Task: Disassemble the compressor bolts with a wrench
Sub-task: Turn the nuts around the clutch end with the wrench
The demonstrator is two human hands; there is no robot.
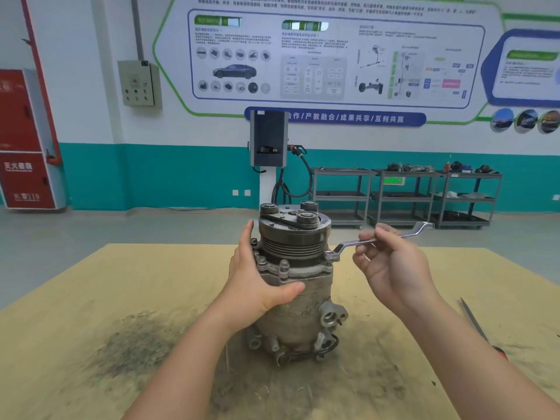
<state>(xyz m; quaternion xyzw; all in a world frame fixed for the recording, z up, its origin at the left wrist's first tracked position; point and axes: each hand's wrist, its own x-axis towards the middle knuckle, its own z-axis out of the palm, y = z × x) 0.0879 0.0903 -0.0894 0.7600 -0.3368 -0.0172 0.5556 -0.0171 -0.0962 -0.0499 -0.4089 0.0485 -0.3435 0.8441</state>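
My hands are working together, the left hand (pixel 257 277) bracing the upright compressor (pixel 294 286) on the counter (pixel 91 298) while the right hand (pixel 391 265) is pinching the wrench (pixel 363 241) seated on a flange bolt (pixel 329 256), where a loose grip risks it slipping off.

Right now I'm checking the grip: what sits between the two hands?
In the head view, the compressor stands upright between them. The left hand holds its side; the right hand pinches the wrench, whose ring end reaches a flange bolt.
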